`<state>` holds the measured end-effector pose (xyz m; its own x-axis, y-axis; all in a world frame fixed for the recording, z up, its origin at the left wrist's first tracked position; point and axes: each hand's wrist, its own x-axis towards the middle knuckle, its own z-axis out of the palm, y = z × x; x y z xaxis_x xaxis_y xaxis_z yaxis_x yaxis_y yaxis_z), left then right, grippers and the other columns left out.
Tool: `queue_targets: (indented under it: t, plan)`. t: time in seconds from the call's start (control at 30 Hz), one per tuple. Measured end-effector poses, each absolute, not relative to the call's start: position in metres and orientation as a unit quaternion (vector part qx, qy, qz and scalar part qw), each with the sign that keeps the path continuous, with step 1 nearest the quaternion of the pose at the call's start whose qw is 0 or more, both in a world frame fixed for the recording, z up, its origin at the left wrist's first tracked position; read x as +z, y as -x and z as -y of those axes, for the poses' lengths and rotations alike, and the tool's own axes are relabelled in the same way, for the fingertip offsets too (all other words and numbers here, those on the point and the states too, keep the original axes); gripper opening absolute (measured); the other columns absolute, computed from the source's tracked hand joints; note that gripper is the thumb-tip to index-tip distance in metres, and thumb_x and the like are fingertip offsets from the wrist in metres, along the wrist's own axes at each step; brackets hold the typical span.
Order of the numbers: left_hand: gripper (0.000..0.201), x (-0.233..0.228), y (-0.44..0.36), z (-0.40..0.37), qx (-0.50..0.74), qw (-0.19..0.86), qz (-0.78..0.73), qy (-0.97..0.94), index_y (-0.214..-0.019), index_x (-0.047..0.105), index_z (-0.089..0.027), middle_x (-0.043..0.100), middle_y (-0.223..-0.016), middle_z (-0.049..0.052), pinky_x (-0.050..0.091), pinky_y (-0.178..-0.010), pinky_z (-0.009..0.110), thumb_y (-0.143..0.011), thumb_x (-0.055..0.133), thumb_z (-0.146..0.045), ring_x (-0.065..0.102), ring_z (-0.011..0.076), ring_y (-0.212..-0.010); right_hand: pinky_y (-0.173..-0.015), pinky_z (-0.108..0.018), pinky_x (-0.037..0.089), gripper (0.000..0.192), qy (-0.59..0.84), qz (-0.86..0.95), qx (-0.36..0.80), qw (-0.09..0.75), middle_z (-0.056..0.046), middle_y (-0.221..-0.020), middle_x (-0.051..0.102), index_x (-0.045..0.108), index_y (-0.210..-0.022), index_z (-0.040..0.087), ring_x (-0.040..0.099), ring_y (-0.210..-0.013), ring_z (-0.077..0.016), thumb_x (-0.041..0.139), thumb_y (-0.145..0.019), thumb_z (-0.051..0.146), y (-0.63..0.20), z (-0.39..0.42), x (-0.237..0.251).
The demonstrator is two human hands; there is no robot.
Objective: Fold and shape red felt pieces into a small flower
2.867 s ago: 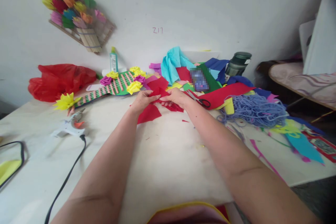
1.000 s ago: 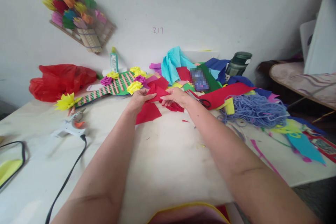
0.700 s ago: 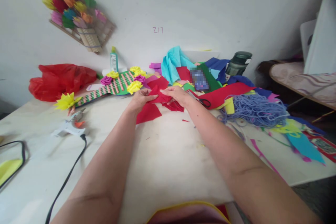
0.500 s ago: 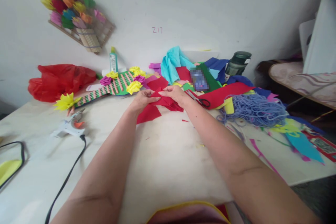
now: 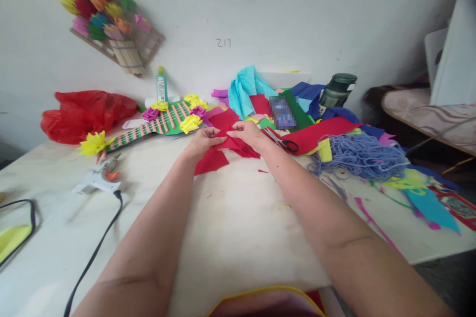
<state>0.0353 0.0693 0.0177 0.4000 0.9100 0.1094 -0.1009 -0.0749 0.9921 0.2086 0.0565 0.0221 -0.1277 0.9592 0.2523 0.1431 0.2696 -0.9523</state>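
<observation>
Both of my hands meet over a piece of red crepe paper (image 5: 241,147) at the middle of the table. My left hand (image 5: 204,142) pinches its left edge between thumb and fingers. Close by on the right, my right hand (image 5: 247,133) pinches the same piece, fingertips almost touching those of the left. Beneath and beside them lie more red sheets (image 5: 211,162). Black-handled scissors (image 5: 288,144) rest just right of my right wrist. Behind my left hand is a green guitar-shaped craft (image 5: 163,124) with yellow and purple paper flowers.
A white glue gun (image 5: 100,181) with a black cord stands on the left. Red plastic bag (image 5: 85,114) and glue bottle (image 5: 161,85) sit at the back. To the right are blue yarn (image 5: 364,156), a dark green jar (image 5: 338,90) and coloured paper. Flowers (image 5: 98,7) hang on the wall.
Hardly anything differs: both hands keep their pinch on the red crepe paper in the same place. The whole view has shifted very slightly.
</observation>
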Motion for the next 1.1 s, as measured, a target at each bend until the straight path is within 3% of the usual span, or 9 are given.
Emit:
queue_targets:
  t: [0.27, 0.63, 1.1]
  plan:
    - [0.037, 0.018, -0.0357, -0.0704, 0.433, 0.589, -0.357, -0.582, -0.067, 0.057, -0.014, 0.059, -0.056, -0.003, 0.043, -0.048, 0.021, -0.045, 0.083, -0.029, 0.054, 0.0081, -0.047, -0.054, -0.024, 0.04, 0.021, 0.464, 0.601, 0.439, 0.48, 0.005, -0.055, 0.051, 0.054, -0.061, 0.016, 0.048, -0.053, -0.0097, 0.071, -0.057, 0.028, -0.209, -0.057, 0.0203]
    - [0.037, 0.0185, -0.0333, -0.0701, 0.448, 0.625, -0.337, -0.543, -0.082, 0.056, -0.016, 0.064, -0.061, -0.002, 0.05, -0.046, 0.022, -0.054, 0.079, -0.022, 0.06, 0.0115, -0.045, -0.058, -0.026, 0.048, 0.019, 0.431, 0.568, 0.477, 0.515, 0.004, -0.058, 0.059, 0.06, -0.07, 0.017, 0.056, -0.057, -0.0119, 0.073, -0.056, 0.019, -0.2049, -0.0544, 0.0222]
    - [0.021, 0.0214, -0.031, -0.0688, 0.46, 0.618, -0.323, -0.549, -0.077, 0.062, -0.013, 0.066, -0.064, 0.002, 0.052, -0.05, 0.023, -0.058, 0.07, -0.018, 0.064, 0.0148, -0.052, -0.048, -0.023, 0.048, 0.011, 0.387, 0.58, 0.499, 0.515, 0.001, -0.061, 0.065, 0.068, -0.074, 0.017, 0.054, -0.046, -0.0093, 0.066, -0.063, 0.018, -0.2051, -0.0486, 0.0247]
